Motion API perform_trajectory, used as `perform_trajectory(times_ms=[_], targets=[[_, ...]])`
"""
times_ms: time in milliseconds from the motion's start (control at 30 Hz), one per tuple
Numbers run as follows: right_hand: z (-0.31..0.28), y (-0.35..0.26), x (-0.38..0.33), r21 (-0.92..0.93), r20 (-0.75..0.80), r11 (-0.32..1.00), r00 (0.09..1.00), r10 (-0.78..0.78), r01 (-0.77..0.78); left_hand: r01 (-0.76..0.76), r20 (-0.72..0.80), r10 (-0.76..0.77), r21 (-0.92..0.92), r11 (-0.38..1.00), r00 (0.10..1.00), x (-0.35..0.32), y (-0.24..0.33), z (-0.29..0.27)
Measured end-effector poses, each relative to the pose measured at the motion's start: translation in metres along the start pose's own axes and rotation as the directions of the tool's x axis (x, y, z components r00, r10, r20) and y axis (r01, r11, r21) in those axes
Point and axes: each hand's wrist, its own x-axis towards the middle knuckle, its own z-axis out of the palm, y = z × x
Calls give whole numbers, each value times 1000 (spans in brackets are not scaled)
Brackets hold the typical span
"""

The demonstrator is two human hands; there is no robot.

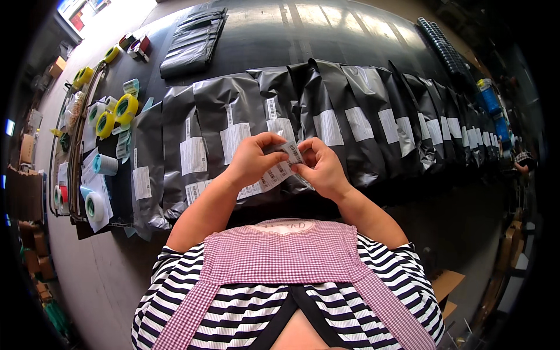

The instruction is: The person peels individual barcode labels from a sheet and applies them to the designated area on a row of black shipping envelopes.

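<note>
Both of my hands meet over a row of black plastic mailing bags (pixel 224 93) with white printed labels. Between thumb and bent fingers, my left hand (pixel 255 160) pinches a strip of white barcode labels (pixel 274 175). My right hand (pixel 324 170) grips the strip's right part, thumb and fingertips pressed at a small barcode label (pixel 293 151). The strip runs down and left beneath my left wrist, across the lower part of the bags. Whether the small label is peeled off its backing, I cannot tell.
A stack of folded black bags (pixel 194 42) lies further back on the dark table (pixel 262 35). Yellow tape rolls (pixel 126 109), a light blue roll (pixel 105 165) and papers crowd the left end. At the right, more labelled bags (pixel 443 116) continue toward blue containers (pixel 489 96).
</note>
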Motion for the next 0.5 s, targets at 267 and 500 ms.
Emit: perform_trajectory(times_ms=[267, 500], targets=[[-18, 8, -19, -113, -206, 992, 976, -73, 50, -19, 22, 14, 251, 968, 1000, 2, 8, 31], [-55, 22, -2, -60, -249, 998, 968, -41, 27, -5, -54, 25, 353, 936, 998, 26, -1, 61]])
